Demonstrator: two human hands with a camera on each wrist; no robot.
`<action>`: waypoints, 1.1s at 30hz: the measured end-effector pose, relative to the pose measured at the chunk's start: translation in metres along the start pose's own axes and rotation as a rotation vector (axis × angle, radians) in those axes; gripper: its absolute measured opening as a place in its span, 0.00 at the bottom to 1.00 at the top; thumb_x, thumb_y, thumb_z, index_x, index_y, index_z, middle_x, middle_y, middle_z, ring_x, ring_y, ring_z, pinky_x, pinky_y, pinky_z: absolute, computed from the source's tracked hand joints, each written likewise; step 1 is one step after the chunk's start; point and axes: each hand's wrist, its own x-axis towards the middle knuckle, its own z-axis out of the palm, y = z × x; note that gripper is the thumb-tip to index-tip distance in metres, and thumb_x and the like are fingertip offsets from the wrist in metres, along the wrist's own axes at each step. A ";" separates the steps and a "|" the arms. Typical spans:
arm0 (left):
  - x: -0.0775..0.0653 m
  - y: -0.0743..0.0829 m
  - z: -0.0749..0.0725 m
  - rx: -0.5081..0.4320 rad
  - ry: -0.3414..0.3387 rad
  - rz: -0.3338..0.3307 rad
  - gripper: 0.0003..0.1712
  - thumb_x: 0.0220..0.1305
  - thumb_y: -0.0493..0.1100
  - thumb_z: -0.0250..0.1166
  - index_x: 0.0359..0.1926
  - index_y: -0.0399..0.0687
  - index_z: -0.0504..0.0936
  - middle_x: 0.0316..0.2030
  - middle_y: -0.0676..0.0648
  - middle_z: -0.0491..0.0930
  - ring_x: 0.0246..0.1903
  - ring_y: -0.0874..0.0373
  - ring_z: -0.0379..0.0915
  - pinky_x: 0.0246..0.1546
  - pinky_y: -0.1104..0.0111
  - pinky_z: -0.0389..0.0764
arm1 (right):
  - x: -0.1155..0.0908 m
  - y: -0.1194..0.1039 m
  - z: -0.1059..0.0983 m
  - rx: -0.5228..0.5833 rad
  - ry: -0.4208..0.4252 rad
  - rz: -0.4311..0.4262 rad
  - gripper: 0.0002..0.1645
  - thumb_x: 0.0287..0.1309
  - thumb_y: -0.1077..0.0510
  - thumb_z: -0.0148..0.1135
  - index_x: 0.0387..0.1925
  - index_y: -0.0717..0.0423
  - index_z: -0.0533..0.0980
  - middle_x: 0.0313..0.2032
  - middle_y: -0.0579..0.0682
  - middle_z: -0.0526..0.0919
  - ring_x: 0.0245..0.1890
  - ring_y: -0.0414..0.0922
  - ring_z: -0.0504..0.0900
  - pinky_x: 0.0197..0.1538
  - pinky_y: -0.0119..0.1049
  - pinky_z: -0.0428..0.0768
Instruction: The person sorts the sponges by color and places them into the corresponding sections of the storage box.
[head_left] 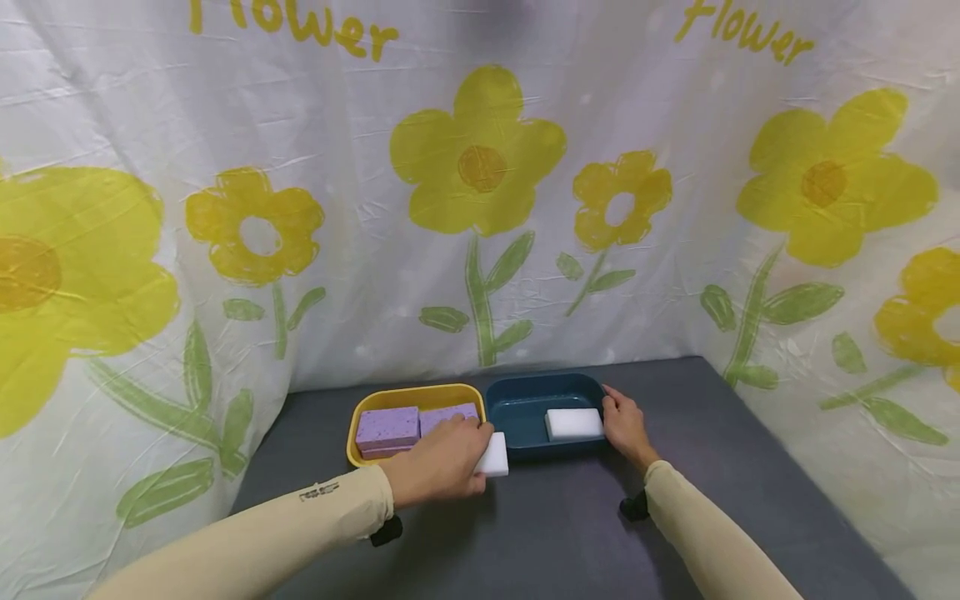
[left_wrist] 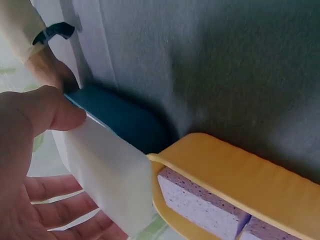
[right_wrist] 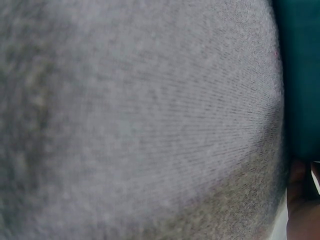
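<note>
My left hand (head_left: 446, 458) pinches a white sponge block (head_left: 493, 457) between thumb and fingers, in front of the two containers. In the left wrist view the thumb presses one face of this white sponge (left_wrist: 107, 165), with the fingers behind it. Beside that hand is a yellow container (head_left: 408, 393) with purple sponges (head_left: 387, 427) in it, partly hidden by the hand. To its right sits a dark teal container (head_left: 525, 387) with another white sponge (head_left: 574, 424) at its right side. My right hand (head_left: 626, 423) holds the teal container's right end at the rim.
Both containers stand side by side on a dark grey table (head_left: 555, 517), near its back edge. Behind and around the table hangs a white curtain (head_left: 352, 283) printed with yellow flowers. The right wrist view shows mostly grey table surface (right_wrist: 150, 120).
</note>
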 end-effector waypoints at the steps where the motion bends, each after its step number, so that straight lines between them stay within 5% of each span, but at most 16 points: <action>1: 0.003 -0.001 0.001 0.003 0.001 0.002 0.33 0.59 0.55 0.81 0.58 0.43 0.81 0.49 0.43 0.87 0.43 0.52 0.80 0.53 0.59 0.87 | 0.001 0.002 0.001 0.002 0.000 -0.001 0.33 0.83 0.50 0.41 0.77 0.62 0.73 0.53 0.69 0.86 0.57 0.63 0.78 0.62 0.61 0.76; 6: 0.020 -0.009 0.000 0.006 0.001 0.006 0.32 0.61 0.54 0.81 0.59 0.41 0.81 0.50 0.42 0.87 0.45 0.50 0.81 0.57 0.56 0.86 | 0.011 0.018 0.008 -0.008 0.023 -0.006 0.32 0.84 0.48 0.41 0.76 0.58 0.75 0.70 0.65 0.80 0.67 0.64 0.80 0.68 0.65 0.75; 9: 0.030 -0.014 0.002 0.006 0.011 0.016 0.31 0.62 0.53 0.80 0.58 0.39 0.82 0.49 0.41 0.87 0.45 0.49 0.81 0.56 0.55 0.86 | 0.013 0.021 0.010 -0.014 0.045 -0.004 0.32 0.83 0.48 0.41 0.76 0.56 0.76 0.71 0.63 0.81 0.69 0.62 0.80 0.69 0.64 0.75; 15: 0.052 -0.023 0.009 0.034 0.070 0.048 0.27 0.63 0.51 0.80 0.54 0.38 0.85 0.44 0.43 0.89 0.40 0.51 0.81 0.51 0.57 0.85 | -0.001 -0.008 -0.002 0.020 -0.015 0.025 0.33 0.84 0.52 0.40 0.78 0.62 0.71 0.72 0.69 0.77 0.70 0.67 0.76 0.73 0.68 0.70; 19: 0.065 -0.023 0.013 0.035 0.059 0.038 0.28 0.64 0.52 0.80 0.57 0.39 0.86 0.47 0.42 0.89 0.41 0.50 0.80 0.52 0.57 0.84 | 0.004 0.006 0.004 0.019 0.004 0.009 0.34 0.82 0.50 0.41 0.77 0.61 0.72 0.69 0.69 0.80 0.65 0.63 0.78 0.70 0.66 0.72; 23: 0.075 -0.018 0.017 0.044 0.032 0.013 0.28 0.66 0.53 0.79 0.59 0.40 0.86 0.50 0.43 0.89 0.44 0.49 0.78 0.54 0.55 0.84 | 0.003 0.009 0.004 0.008 0.000 0.006 0.33 0.83 0.50 0.40 0.78 0.61 0.72 0.47 0.65 0.87 0.54 0.59 0.79 0.63 0.59 0.73; 26: 0.080 -0.017 0.019 0.052 0.029 0.007 0.28 0.66 0.53 0.79 0.59 0.41 0.86 0.50 0.43 0.89 0.44 0.49 0.78 0.54 0.55 0.84 | 0.016 0.028 0.011 -0.006 -0.018 0.014 0.33 0.84 0.50 0.41 0.79 0.57 0.72 0.33 0.58 0.81 0.51 0.58 0.79 0.59 0.56 0.74; 30: 0.089 -0.016 0.022 0.049 0.028 0.002 0.27 0.66 0.52 0.79 0.58 0.41 0.86 0.50 0.43 0.89 0.44 0.48 0.78 0.52 0.54 0.84 | 0.027 0.047 0.017 -0.010 0.005 -0.036 0.32 0.83 0.48 0.42 0.78 0.53 0.74 0.31 0.53 0.80 0.49 0.55 0.80 0.57 0.51 0.76; 33: 0.097 -0.015 0.026 0.043 0.015 -0.015 0.27 0.66 0.52 0.79 0.58 0.42 0.85 0.50 0.44 0.89 0.44 0.48 0.79 0.52 0.53 0.84 | 0.018 0.031 0.012 -0.011 0.036 -0.057 0.32 0.82 0.50 0.42 0.76 0.58 0.76 0.27 0.50 0.77 0.43 0.53 0.79 0.52 0.49 0.75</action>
